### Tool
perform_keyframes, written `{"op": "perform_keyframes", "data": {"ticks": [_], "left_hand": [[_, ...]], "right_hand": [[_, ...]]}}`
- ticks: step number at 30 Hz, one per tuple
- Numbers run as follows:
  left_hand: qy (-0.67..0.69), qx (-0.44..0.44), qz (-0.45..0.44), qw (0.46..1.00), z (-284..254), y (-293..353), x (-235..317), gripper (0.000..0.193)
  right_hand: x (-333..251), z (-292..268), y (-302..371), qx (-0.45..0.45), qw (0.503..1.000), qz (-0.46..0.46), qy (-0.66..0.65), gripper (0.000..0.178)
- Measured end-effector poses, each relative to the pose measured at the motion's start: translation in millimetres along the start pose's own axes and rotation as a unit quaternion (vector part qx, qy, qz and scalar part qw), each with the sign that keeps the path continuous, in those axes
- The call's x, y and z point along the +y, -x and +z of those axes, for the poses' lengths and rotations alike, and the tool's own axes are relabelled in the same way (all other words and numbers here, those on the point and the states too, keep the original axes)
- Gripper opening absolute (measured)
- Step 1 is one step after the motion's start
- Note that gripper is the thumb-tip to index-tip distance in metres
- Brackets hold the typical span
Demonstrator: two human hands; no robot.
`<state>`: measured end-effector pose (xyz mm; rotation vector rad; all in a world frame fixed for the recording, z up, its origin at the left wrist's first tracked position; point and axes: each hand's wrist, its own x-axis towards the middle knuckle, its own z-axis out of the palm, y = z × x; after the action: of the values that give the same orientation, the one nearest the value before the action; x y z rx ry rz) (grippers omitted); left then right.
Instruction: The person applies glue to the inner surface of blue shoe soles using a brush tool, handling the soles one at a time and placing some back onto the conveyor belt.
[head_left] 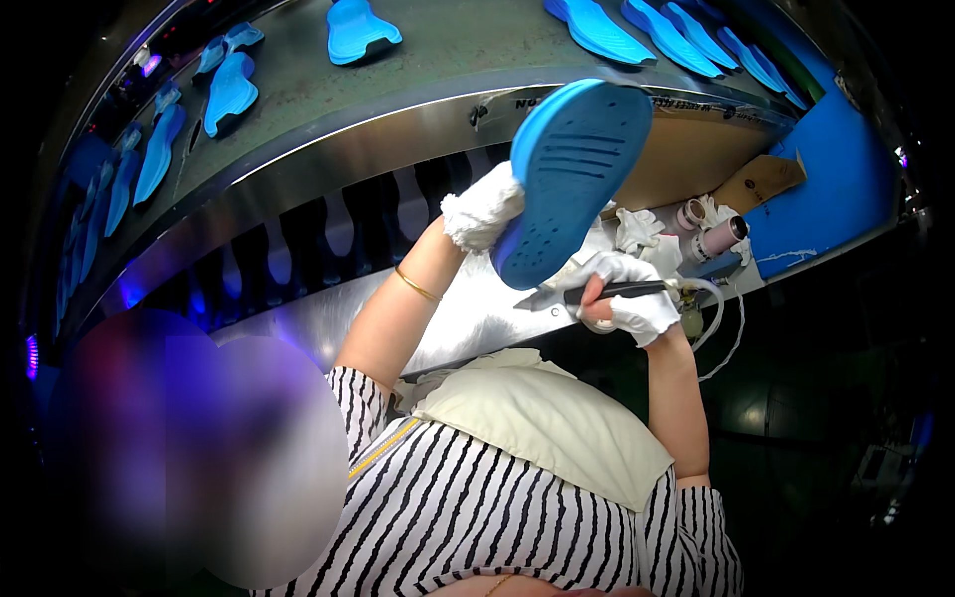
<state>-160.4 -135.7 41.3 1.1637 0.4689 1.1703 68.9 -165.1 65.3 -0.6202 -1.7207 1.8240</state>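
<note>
My left hand, in a white glove, grips a blue shoe sole by its left edge. The sole is raised, with its patterned face of small holes and dark grooves in view; most of my left fingers are hidden by it. Just below and to the right of the sole, my right hand is closed around a slim black-handled tool. The right glove leaves some fingertips bare. A pale tube loops beside my right wrist; it seems to meet the tool's back end. The tool's tip points left, close to the sole's lower end.
Several blue soles lie on a grey-green belt with a metal edge. Before me is a metal ledge. On the right are crumpled white cloths, a pink bottle, a cardboard piece and a blue panel.
</note>
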Motion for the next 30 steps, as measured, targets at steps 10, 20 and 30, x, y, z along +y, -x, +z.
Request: {"op": "perform_keyframes", "data": {"ticks": [10, 20, 30], "left_hand": [[-0.115, 0.105, -0.174, 0.972, 21, -9, 8, 0.062], [-0.141, 0.1, -0.222, 0.96, 17, -12, 5, 0.077], [-0.027, 0.14, -0.132, 0.981, 9, -7, 4, 0.071]], "right_hand": [[3, 7, 0, -0.012, 0.991, 0.012, 0.135, 0.013], [14, -1, -1, -0.002, 0.974, -0.108, 0.198, 0.013], [-6, -16, 6, 0.03, 0.936, -0.188, 0.296, 0.013]]}}
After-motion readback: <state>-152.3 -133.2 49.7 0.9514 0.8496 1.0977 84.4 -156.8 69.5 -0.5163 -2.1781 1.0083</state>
